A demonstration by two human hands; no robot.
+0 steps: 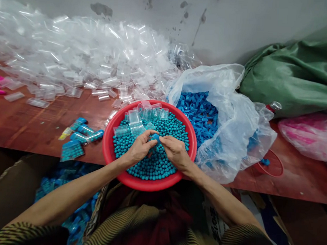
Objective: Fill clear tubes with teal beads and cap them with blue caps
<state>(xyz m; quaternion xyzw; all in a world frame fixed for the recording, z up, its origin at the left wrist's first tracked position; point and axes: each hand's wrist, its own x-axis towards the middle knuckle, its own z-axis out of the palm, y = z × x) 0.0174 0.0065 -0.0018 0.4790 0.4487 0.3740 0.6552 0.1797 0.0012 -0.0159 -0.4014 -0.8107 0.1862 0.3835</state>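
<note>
Currently blue cap (155, 137) sits between left hand's (142, 147) thumb and fingers, pinched; right hand's (175, 149) fingertips are together at its side. Both hands over red basin (147, 186), forearms angled inward.

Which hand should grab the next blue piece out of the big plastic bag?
Probably the right hand: it's nearer the plastic bag of blue pieces. The left hand is farther away, its fingers around a blue part.

left hand (141, 146) gripping what seems a blue cap (155, 138), red basin (107, 148) beneath
</note>
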